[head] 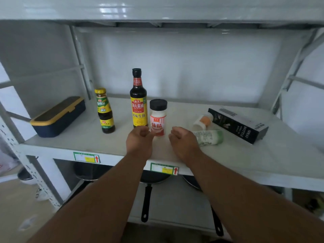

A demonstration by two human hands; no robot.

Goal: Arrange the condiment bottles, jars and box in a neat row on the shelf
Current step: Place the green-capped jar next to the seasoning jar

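On the white shelf (pixel 87 137) stand a small dark sauce bottle with a yellow cap (pixel 104 111), a tall soy sauce bottle with a yellow label (pixel 138 100) and a white jar with a black lid and red label (pixel 158 118). To the right lie a small jar with an orange label (pixel 203 121), a white-and-green bottle (pixel 210 137) and a black box marked "SPRAY BOTTLE" (pixel 238 124). My left hand (pixel 140 140) and my right hand (pixel 184 142) hover on either side of the white jar, fingers loosely curled, holding nothing.
A navy box with a yellow rim (pixel 57 117) sits at the shelf's left end. Metal uprights frame both sides, and another shelf lies close above. Frying pans (pixel 149 186) rest on the lower shelf.
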